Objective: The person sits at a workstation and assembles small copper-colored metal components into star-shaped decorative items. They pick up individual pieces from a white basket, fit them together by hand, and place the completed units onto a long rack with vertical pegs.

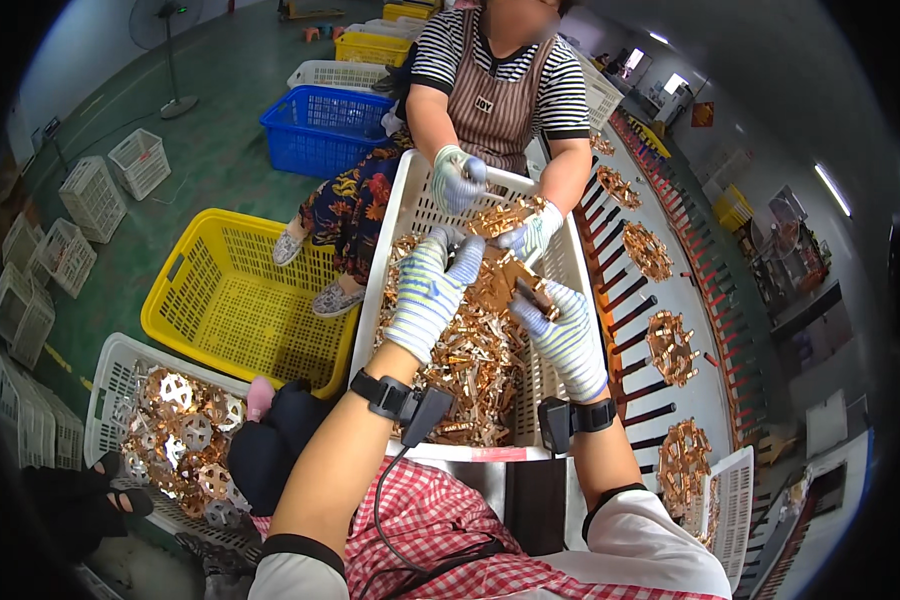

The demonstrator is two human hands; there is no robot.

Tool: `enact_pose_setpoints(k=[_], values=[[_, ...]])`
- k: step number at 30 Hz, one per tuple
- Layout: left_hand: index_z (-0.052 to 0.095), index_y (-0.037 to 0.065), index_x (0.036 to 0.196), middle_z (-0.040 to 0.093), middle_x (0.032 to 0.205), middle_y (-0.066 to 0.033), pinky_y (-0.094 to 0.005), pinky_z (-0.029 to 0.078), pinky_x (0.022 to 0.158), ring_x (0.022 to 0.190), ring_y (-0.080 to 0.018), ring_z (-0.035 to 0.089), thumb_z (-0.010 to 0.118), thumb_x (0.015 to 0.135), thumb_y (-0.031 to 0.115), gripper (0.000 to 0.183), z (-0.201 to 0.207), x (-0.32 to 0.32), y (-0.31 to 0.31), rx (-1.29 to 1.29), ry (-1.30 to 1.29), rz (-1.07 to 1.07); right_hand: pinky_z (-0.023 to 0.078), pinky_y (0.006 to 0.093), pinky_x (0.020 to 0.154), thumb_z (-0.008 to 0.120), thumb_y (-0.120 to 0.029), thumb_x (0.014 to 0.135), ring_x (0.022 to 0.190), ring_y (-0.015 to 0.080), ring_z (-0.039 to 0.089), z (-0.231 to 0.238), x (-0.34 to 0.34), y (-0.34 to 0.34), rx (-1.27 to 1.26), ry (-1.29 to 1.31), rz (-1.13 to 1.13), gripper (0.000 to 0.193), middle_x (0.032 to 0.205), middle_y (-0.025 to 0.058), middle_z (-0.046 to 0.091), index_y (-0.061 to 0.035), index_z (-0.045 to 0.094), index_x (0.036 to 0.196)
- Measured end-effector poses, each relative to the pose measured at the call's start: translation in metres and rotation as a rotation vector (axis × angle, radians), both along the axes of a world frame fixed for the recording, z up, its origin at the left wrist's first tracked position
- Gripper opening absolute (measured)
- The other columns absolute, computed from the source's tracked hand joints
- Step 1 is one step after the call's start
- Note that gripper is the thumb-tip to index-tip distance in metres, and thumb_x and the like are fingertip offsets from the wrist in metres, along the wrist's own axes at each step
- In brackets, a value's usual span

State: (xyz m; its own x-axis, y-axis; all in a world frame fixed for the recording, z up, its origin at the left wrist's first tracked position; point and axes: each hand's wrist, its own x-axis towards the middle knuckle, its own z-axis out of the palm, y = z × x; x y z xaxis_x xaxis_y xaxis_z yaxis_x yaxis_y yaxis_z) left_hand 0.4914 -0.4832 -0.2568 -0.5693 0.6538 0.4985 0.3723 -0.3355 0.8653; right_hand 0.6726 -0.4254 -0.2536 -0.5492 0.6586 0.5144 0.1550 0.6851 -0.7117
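Observation:
A white slatted crate full of small copper-coloured metal parts lies between me and a seated co-worker. My left hand, in a striped knit glove, is closed around a dark part at the top of the pile. My right hand, gloved the same way, grips a cluster of copper parts with a dark rod-like piece. The co-worker's two gloved hands work at the crate's far end, one holding copper pieces.
A yellow crate stands on the green floor at left, a blue crate behind it. A white crate of round copper assemblies sits lower left. At right, a rack with dark pegs carries copper rings. White crates are stacked far left.

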Motion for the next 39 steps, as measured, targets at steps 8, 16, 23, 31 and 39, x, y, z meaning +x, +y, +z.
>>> enact_pose_setpoints(k=[8,16,23,31,39], values=[[0.060,0.006,0.084,0.054,0.058,-0.0021,-0.0270,0.036,0.039,0.042,-0.0104,0.046,0.065,0.087,0.033,0.027,-0.005,0.000,-0.016,-0.007,-0.543,-0.507,0.049,0.0228,0.067,0.068,-0.005,0.083,0.075,0.0067,0.058,-0.004,0.004,-0.007,-0.293,0.276,-0.089,0.018,0.084,0.0007,0.065,0.0013,0.066,0.100],[0.059,0.005,0.089,0.055,0.066,0.0019,-0.0220,0.038,0.048,0.053,-0.0046,0.046,0.065,0.089,0.023,0.018,-0.016,0.023,-0.006,0.049,-0.299,-0.258,0.049,0.0292,0.069,0.066,-0.020,0.085,0.072,0.0115,0.061,-0.012,0.005,-0.005,-0.130,-0.133,-0.029,0.029,0.081,0.0076,0.068,-0.0044,0.065,0.109],[0.060,0.002,0.087,0.061,0.076,-0.0010,-0.0255,0.046,0.066,0.070,-0.0077,0.050,0.064,0.089,0.021,0.020,-0.027,0.023,-0.004,-0.025,-0.116,-0.309,0.049,0.0311,0.068,0.067,-0.019,0.084,0.074,0.0175,0.065,-0.018,0.010,-0.003,0.003,-0.179,-0.003,0.031,0.082,0.0136,0.067,-0.0060,0.064,0.112],[0.064,0.007,0.091,0.065,0.078,-0.0160,-0.0396,0.050,0.069,0.072,-0.0338,0.062,0.063,0.082,0.028,0.022,-0.022,0.054,-0.021,-0.079,0.467,-0.111,0.047,0.0233,0.063,0.067,-0.018,0.087,0.069,0.0067,0.056,-0.014,0.049,0.023,-0.298,0.406,-0.155,0.027,0.081,0.0012,0.065,0.0012,0.064,0.105],[0.059,0.007,0.107,0.061,0.076,-0.0030,-0.0259,0.045,0.050,0.055,-0.0113,0.054,0.060,0.089,0.043,0.040,-0.004,0.064,0.027,-0.234,-0.286,-0.442,0.048,0.0267,0.080,0.070,-0.030,0.084,0.088,0.0101,0.060,0.024,0.077,0.032,-0.604,0.449,0.058,0.049,0.098,0.0067,0.066,0.0074,0.058,0.114]])
